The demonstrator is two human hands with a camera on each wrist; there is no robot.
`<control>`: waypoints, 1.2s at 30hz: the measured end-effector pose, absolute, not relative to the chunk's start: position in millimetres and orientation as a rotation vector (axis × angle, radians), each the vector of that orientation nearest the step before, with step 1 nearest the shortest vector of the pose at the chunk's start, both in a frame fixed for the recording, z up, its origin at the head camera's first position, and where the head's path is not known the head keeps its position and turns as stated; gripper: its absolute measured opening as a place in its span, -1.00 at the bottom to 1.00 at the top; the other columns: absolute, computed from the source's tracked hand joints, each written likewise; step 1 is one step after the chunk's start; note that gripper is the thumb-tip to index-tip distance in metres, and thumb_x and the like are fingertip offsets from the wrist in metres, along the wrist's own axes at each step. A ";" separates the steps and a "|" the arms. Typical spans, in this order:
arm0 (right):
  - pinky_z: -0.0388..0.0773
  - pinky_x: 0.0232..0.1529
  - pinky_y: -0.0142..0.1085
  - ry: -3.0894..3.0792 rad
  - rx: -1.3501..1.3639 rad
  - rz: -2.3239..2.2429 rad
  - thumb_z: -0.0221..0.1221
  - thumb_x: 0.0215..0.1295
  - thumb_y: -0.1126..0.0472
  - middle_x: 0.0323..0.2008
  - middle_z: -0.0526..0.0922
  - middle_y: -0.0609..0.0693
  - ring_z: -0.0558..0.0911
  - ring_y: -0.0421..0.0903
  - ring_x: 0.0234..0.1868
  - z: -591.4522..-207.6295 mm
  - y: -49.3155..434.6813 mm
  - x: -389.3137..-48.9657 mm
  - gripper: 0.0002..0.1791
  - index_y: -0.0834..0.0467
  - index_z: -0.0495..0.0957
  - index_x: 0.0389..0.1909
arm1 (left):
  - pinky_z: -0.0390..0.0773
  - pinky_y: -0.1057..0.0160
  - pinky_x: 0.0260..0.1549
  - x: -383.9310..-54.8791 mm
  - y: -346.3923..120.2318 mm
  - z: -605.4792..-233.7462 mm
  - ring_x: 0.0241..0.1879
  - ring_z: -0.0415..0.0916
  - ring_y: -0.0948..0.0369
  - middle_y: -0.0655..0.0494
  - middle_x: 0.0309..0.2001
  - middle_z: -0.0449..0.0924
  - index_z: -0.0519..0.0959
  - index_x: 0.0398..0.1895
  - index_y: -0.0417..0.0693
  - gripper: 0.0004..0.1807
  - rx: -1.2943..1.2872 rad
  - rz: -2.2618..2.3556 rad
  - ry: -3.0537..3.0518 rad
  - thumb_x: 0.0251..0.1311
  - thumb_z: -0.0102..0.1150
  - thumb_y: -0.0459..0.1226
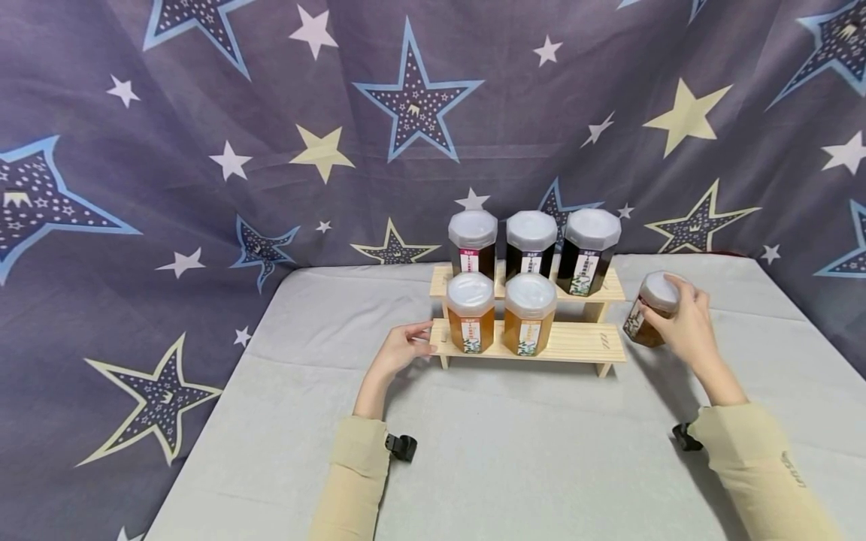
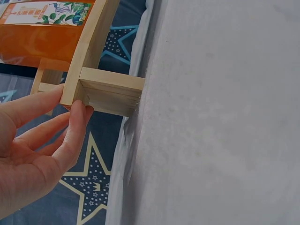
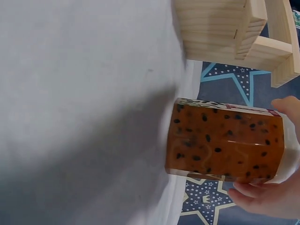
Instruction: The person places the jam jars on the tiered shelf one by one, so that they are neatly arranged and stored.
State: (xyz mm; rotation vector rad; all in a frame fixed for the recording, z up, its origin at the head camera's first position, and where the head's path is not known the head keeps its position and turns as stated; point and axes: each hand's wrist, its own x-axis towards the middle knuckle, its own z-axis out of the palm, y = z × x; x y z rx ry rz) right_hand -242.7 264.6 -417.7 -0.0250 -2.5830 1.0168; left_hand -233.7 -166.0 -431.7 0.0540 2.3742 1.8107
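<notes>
My right hand [image 1: 686, 319] grips a jar [image 3: 225, 140] by its white lid, thumb on one side and fingers on the other. Orange-brown filling with dark seeds shows through its clear wall. This jar is right of a two-step wooden stand [image 1: 575, 344], close above or on the cloth; I cannot tell which. At the stand's left end, my left hand [image 1: 406, 349] pinches the lower board [image 2: 72, 89] between thumb and fingers. Two amber jars, a left one [image 1: 471, 319] and a right one [image 1: 531, 319], stand on the lower step.
On the upper step stand three dark jars: left [image 1: 473, 237], middle [image 1: 531, 240] and right [image 1: 588, 252]. A pale grey cloth [image 1: 514, 458] covers the table. Behind it hangs a dark curtain [image 1: 271, 98] printed with stars.
</notes>
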 end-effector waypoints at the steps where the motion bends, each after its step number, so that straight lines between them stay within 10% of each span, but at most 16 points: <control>1: 0.18 -0.08 0.29 -2.579 -0.027 1.022 0.15 0.11 0.14 0.00 0.08 0.58 0.17 0.44 -0.03 -418.5 264.3 -242.7 -0.26 0.32 0.05 0.24 | 0.57 -0.03 -0.31 -233.7 -166.0 -431.8 -0.51 0.54 0.14 -0.30 -0.20 0.50 0.36 0.09 -0.37 -0.45 0.053 1.812 2.375 -0.10 0.10 -0.58; 36: 0.27 -0.12 0.13 -2.438 -0.177 1.116 0.28 -0.07 0.24 -0.07 0.19 0.45 0.23 0.28 -0.04 -425.1 261.2 -250.1 -0.29 0.25 0.24 0.16 | 0.54 -0.09 -0.27 -233.2 -166.3 -430.1 -0.45 0.55 0.03 -0.35 -0.16 0.47 0.33 0.12 -0.38 -0.43 0.050 1.816 2.351 -0.08 0.12 -0.56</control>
